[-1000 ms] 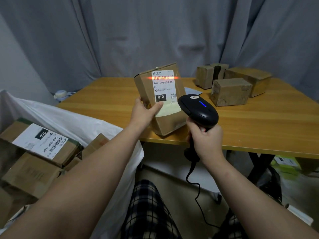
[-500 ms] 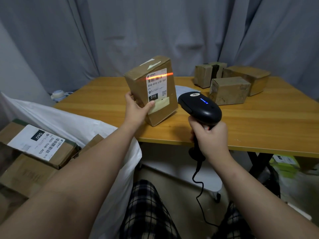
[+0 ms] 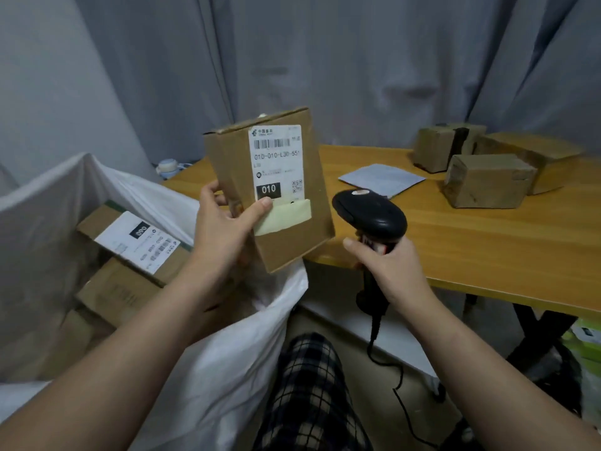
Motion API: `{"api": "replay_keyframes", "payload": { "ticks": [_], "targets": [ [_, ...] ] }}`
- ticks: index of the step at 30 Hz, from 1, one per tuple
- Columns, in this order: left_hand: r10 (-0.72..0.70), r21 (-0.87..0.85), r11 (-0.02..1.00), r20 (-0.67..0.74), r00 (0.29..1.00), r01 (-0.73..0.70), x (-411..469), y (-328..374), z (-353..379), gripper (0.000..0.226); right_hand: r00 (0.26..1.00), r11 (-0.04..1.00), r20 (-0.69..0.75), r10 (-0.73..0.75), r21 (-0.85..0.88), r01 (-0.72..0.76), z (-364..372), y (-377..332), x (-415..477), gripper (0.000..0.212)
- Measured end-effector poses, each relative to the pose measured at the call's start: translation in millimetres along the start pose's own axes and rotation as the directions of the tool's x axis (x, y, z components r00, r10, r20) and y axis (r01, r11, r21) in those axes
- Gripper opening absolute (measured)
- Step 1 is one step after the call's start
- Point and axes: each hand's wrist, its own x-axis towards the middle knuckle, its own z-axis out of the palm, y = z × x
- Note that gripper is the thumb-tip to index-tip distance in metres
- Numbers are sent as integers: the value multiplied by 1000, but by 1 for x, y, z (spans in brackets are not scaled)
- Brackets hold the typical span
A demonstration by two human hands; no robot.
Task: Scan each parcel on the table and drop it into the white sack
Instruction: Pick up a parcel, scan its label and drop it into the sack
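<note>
- Your L hand (image 3: 224, 229) grips the parcel (image 3: 283, 245) at its lower-left edge, thumb on the label (image 3: 276, 157). The box is upright in the air, over the near table (image 3: 487, 249) edge, just above the white sack (image 3: 227, 346) rim.
- Your R hand (image 3: 387, 265) is closed round the scanner (image 3: 369, 216) handle. Its head sits just right of the box; no beam shows on the barcode.
- The step looks like the drop: swing the box left past the rim, lower it onto the boxes (image 3: 130, 249) inside, then let go. Keep the cable (image 3: 377, 336) clear.
- Can't tell if the scan registered.
- A few more parcels (image 3: 487, 182) wait at the far right, w/ a flat paper (image 3: 380, 179) nearby.
- L fingers behind the box are hidden, the sack bottom is cut off, and the small label print is blurred.
</note>
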Motion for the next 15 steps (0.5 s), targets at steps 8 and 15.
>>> {"api": "replay_keyframes", "payload": {
  "ticks": [8, 15],
  "targets": [
    [-60, 115, 989, -276, 959, 95, -9, -13, -123, 68, 972, 859, 73, 224, -487, -162, 95, 60, 11, 35],
    [-16, 199, 977, -298, 954, 79, 6, 3, -180, 71, 899, 900, 31, 436, -15, -436, 153, -17, 36, 22]
  ]
}}
